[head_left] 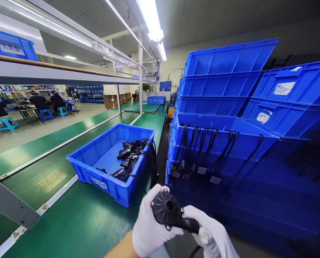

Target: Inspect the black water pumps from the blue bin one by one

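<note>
A black water pump [168,207] with a round ribbed cover, a centre port and screws around its rim is held up near the bottom of the view. My left hand [150,224], in a white glove, is wrapped around the pump's round body. My right hand [212,229], also gloved in white, grips the pump's side pipe [190,224] between thumb and fingers. Below the right hand a short piece of black cable [194,251] shows. Ahead and to the left, a blue bin [101,184] holds several similar black pumps [129,157], their cables draped over its right side.
The blue bin stands on a green workbench [76,218] with white dividing strips. On the right rise stacked blue crates [224,61], with black cables [203,139] hanging over one rim. A metal post [9,200] is at left. People sit working in the far left background.
</note>
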### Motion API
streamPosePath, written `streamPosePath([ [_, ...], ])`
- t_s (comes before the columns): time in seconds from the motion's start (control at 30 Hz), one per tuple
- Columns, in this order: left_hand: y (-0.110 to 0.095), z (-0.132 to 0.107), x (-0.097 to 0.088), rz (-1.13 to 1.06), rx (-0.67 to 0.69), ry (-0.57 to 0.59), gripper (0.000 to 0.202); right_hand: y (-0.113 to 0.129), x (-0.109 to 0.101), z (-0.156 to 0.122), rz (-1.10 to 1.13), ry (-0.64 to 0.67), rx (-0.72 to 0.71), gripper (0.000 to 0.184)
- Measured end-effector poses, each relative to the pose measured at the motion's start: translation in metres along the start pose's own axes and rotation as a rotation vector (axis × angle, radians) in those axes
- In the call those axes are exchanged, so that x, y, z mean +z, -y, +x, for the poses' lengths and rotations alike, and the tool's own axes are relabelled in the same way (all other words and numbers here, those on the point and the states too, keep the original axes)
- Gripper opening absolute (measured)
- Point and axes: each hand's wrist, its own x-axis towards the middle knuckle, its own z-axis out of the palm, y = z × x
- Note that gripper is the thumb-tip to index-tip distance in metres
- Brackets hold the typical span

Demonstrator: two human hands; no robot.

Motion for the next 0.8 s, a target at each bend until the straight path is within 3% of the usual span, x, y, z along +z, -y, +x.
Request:
streamPosePath([
  [0.17,-0.009,0.006,0.005,0.043,0.125,-0.013,0.096,0.0,0.001,0.0,-0.006,0.02,-0.003,0.062],
  [0.37,-0.035,0.019,0.011,0.058,0.119,0.0,0.067,-0.002,0.001,-0.003,0.006,0.039,0.055,0.066],
  [0.5,-0.044,0.021,0.013,0.081,0.077,0.004,0.065,0.004,0.0,0.006,-0.043,-0.033,-0.035,0.057],
  [0.57,-0.046,0.02,0.014,0.165,0.036,-0.028,0.064,0.005,-0.001,0.007,-0.066,-0.012,-0.008,0.051],
  [0.63,-0.047,0.018,0.012,0.262,0.014,-0.032,0.068,0.003,-0.001,0.004,0.017,0.034,0.194,0.051],
  [0.7,-0.05,0.019,0.005,0.28,0.013,0.03,0.082,-0.005,0.0,-0.003,0.165,0.047,0.484,0.058],
  [0.8,-0.057,0.026,-0.009,0.115,-0.025,0.082,0.085,-0.024,-0.001,-0.015,0.479,-0.169,0.807,0.05],
])
